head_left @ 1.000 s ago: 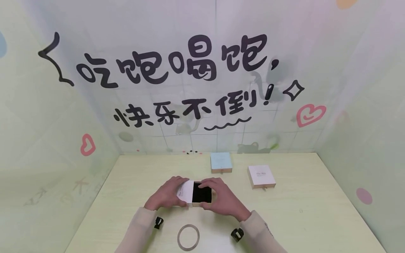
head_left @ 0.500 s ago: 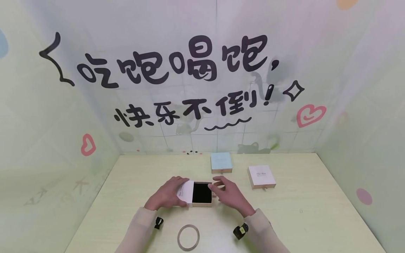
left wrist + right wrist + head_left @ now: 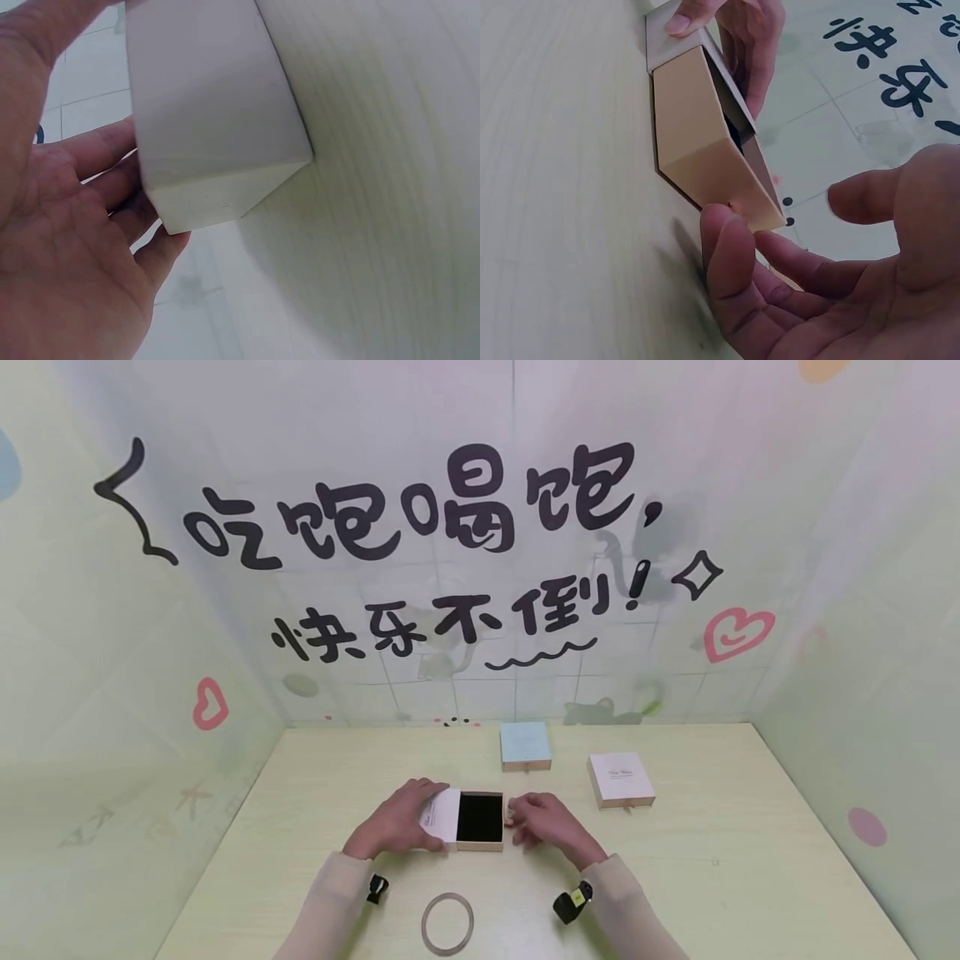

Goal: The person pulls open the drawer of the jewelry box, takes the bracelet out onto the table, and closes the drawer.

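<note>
A small drawer-style gift box lies on the table, its pale sleeve (image 3: 442, 814) on the left and its drawer (image 3: 480, 846) slid out to the right. Black lining (image 3: 480, 817) fills the drawer. My left hand (image 3: 401, 818) grips the sleeve, thumb on the near side and fingers on the far side, as the left wrist view also shows around the box (image 3: 210, 82). Beside the drawer's front is my right hand (image 3: 551, 827). In the right wrist view its loosely bent fingers (image 3: 731, 255) are at the drawer front, by the small pull, while the thumb stands apart.
A pale bangle (image 3: 425, 927) lies flat near the table's front, between the forearms. Farther back stand a light blue box (image 3: 525, 742) and, to its right, a whitish-pink box (image 3: 621, 775). Printed fabric walls enclose the table (image 3: 712, 877) at the back and sides.
My right hand has come off the drawer's top and moved right, to the drawer's front end, exposing the whole black lining. The left hand stays on the sleeve.
</note>
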### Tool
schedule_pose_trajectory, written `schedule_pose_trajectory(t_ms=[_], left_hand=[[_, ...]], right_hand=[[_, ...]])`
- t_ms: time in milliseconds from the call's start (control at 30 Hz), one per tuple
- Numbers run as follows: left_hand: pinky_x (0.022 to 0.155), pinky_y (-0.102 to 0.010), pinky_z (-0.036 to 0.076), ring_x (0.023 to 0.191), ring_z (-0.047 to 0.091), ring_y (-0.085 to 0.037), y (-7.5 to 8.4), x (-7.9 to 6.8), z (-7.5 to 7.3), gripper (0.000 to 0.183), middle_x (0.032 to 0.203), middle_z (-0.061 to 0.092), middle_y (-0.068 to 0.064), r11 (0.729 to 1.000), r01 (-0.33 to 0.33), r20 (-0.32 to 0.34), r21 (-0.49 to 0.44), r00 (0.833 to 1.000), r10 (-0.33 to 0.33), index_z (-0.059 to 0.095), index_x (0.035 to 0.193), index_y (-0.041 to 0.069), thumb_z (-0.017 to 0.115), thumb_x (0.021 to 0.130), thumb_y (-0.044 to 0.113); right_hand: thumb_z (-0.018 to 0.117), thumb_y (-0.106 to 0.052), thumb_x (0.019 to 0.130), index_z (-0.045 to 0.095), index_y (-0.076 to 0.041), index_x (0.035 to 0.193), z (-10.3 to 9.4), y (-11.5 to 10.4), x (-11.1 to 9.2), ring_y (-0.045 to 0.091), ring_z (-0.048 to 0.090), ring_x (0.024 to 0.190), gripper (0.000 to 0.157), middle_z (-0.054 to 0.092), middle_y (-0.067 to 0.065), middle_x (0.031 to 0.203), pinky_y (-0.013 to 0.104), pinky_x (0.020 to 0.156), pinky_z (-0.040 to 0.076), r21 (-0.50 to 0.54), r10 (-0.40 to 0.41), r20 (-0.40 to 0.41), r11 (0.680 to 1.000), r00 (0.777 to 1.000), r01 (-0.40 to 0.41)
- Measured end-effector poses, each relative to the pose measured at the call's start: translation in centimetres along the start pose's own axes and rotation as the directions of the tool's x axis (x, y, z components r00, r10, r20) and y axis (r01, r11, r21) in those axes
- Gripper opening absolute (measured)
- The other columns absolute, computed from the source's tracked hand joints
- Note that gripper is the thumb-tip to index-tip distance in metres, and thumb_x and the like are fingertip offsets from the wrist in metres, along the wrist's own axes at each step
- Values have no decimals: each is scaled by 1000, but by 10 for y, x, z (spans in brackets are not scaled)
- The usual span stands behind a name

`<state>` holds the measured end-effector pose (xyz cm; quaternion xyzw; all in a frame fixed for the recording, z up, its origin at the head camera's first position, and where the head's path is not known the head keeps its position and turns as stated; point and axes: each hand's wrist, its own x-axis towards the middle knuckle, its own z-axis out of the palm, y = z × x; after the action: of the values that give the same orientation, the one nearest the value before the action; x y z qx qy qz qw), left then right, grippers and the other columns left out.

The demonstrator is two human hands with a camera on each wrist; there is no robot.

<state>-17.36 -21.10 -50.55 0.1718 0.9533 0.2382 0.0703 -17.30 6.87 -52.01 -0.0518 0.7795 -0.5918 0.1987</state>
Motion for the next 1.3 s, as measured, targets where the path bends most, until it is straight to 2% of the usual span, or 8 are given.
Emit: schedule_pose_trajectory(t_ms=[200,500,733,933,1300], left_hand=[[91,-43,50,110,54,-20,-1,1,1,95,133,62,-7,1000,5,4,5,1000,-5,56,144,9,98,62,31],[92,-43,50,109,54,-19,0,1,1,94,133,62,-7,1000,0,-1,19,1000,0,57,144,9,98,62,32],[91,-42,50,108,54,-19,1,0,0,94,132,62,-7,1000,0,0,19,1000,0,57,144,9,98,62,31],[90,-40,50,107,54,-18,0,1,1,93,131,63,-6,1000,-1,3,18,1000,1,57,144,10,98,62,32],[93,-42,50,110,54,-19,-3,0,2,94,132,62,-6,999,-13,-5,29,1000,13,57,144,9,98,62,32]], right_hand=[[56,-14,102,72,4,104,3,4,2,12,66,64,24,75,10,87,28,61,56,-90,-28,-3,996,1000,27],[67,-10,96,73,-1,93,9,8,6,12,65,60,11,72,5,71,26,58,53,-153,-64,-59,987,996,54],[68,-5,94,73,-1,87,12,13,9,10,67,58,9,73,5,70,25,58,56,-146,-87,-95,987,992,73],[65,1,89,70,-1,83,15,15,10,11,66,57,8,72,5,68,25,56,53,-171,-133,-123,979,983,111],[65,0,91,69,-1,82,18,14,12,11,65,56,9,71,5,67,23,54,51,-189,-128,-146,977,981,99]])
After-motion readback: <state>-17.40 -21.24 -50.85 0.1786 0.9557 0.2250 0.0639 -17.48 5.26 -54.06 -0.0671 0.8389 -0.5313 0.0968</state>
